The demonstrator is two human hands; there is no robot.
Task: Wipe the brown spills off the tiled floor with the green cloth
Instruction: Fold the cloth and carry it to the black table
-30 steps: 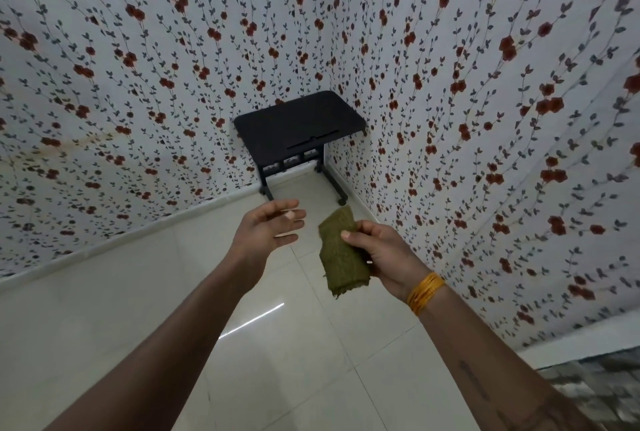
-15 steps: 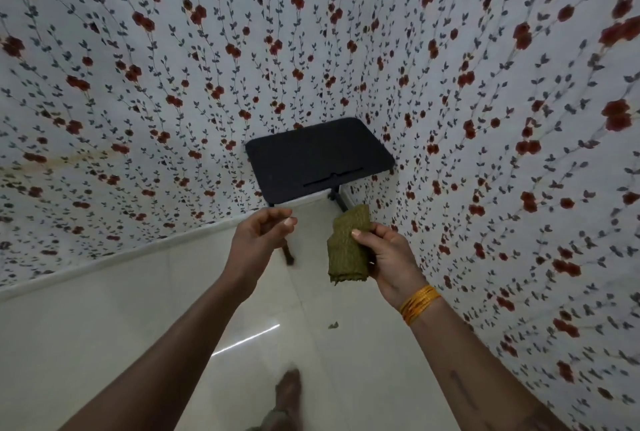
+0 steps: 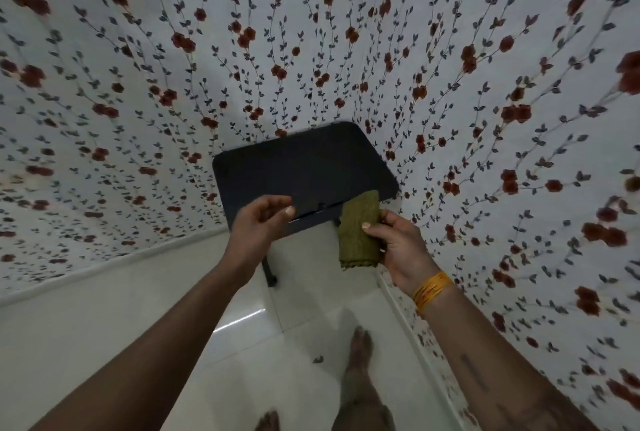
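Observation:
A folded green cloth (image 3: 358,233) hangs upright in my right hand (image 3: 398,250), pinched between thumb and fingers in front of me. My left hand (image 3: 258,228) hovers just left of the cloth, empty, with its fingers curled and apart. On the pale tiled floor (image 3: 138,344) lies one small dark brown spot (image 3: 318,359), just left of my forward bare foot (image 3: 360,351). No other spill shows.
A small black table (image 3: 301,171) on a wheeled stand sits in the corner straight ahead, beyond my hands. Flowered wallpaper covers the left wall (image 3: 104,119) and the right wall (image 3: 519,153). My other foot (image 3: 268,422) shows at the bottom edge.
I have stepped toward the corner: the black table looms larger and closer, my feet have come into view, and a brown spot now lies near my foot. The cloth stays held.

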